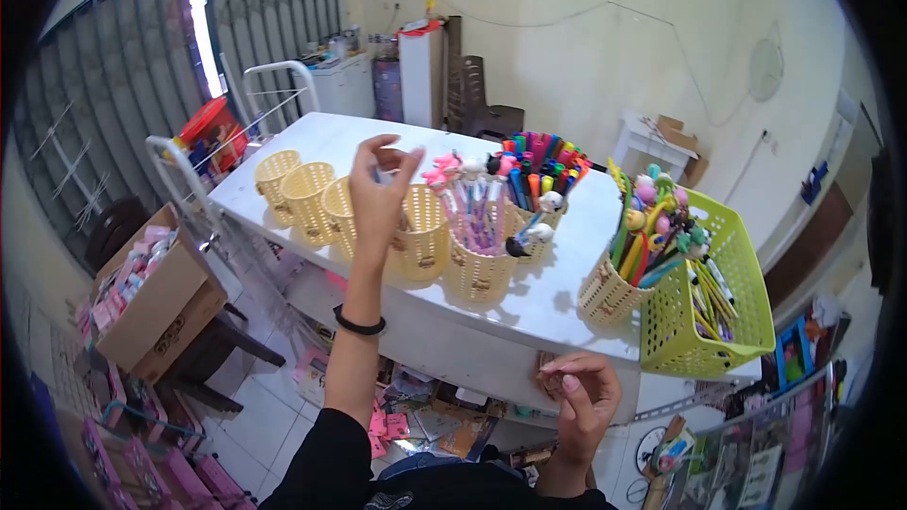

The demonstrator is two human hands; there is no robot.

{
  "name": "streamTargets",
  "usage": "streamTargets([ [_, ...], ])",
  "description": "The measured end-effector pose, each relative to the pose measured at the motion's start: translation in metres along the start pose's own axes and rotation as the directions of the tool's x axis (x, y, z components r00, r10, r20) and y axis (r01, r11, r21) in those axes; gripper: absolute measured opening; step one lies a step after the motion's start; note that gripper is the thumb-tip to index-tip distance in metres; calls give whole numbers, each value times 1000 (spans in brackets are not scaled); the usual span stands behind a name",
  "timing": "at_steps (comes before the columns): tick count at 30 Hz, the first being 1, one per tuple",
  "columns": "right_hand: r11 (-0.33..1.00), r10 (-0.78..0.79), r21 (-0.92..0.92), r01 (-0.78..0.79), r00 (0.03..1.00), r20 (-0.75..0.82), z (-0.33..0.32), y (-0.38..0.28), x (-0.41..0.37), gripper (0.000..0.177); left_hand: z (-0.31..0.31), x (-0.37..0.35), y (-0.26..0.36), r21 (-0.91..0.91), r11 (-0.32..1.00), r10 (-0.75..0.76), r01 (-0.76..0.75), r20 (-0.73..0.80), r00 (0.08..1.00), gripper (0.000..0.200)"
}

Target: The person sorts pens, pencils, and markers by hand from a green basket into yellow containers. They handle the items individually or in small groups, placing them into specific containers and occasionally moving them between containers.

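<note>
I see the left hand [380,191] raised at centre frame before the yellow baskets [300,191] on the white counter [557,293], with thumb and forefinger nearly meeting; I cannot tell whether they pinch anything. The right hand [581,397], low at the counter's front edge, is curled around a small brown piece [549,383] whose long axis I cannot make out. Just right of the left hand, pens [482,212] stand upright in a basket, toppers up.

My small stationery shop, my white table [557,293] lined along its front edge with woven baskets [477,269] of novelty pens [539,161], green basket [704,321] at its right corner, cardboard box [156,307] of packaged stock, metal gate [113,66] behind.
</note>
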State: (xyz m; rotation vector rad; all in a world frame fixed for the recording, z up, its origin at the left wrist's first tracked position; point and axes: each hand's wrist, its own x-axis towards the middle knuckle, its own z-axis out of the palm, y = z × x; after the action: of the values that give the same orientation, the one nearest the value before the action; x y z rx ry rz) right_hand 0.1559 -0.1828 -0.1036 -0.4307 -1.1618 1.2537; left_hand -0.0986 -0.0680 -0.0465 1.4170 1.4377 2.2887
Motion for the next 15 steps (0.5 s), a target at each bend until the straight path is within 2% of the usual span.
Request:
streamTargets([
  [3,992,-89,-105,74,986,-139,-6,-13,-3,12,0,2,-8,31,995,98,-96,-61,993,43],
  [4,987,-112,-132,90,979,-173,-12,-17,-4,12,1,5,-28,-63,971,220,-230,-134,966,42],
  [5,982,-147,-146,120,971,-191,-20,-22,-5,12,4,2,-11,172,952,283,-253,-184,941,40],
  [6,975,-185,-164,152,960,-210,-28,-28,-7,12,3,1,-12,234,932,324,-276,-197,926,38],
  [7,965,-219,-200,172,944,-247,-39,-38,-9,12,1,-2,-6,422,835,458,-353,-176,872,35],
  [8,952,-262,-225,210,936,-236,-50,-49,-10,11,4,-8,4,441,832,467,-337,-228,854,32],
  [9,938,-303,-243,249,928,-218,-62,-59,-10,11,-4,-9,-1,600,712,581,-366,-210,786,31],
  [10,887,-406,-333,320,884,-231,-75,-70,-7,12,-11,-15,9,672,598,693,-436,-161,703,31],
  [11,837,-461,-422,349,864,-200,-91,-84,-3,12,-8,-30,34,439,792,574,-425,-295,764,33],
  [12,789,-493,-518,329,843,-215,-99,-100,2,13,6,-42,53,45,824,524,-564,-436,732,35],
  [13,730,-528,-594,337,830,-178,-108,-115,11,11,5,-57,66,200,743,660,-639,-380,648,32],
  [14,725,-502,-615,311,849,-164,-120,-128,19,10,24,-79,89,28,808,517,-589,-513,685,31],
  [15,647,-446,-719,252,891,-89,-129,-145,29,10,37,-92,104,-218,729,601,-649,-252,759,30],
])
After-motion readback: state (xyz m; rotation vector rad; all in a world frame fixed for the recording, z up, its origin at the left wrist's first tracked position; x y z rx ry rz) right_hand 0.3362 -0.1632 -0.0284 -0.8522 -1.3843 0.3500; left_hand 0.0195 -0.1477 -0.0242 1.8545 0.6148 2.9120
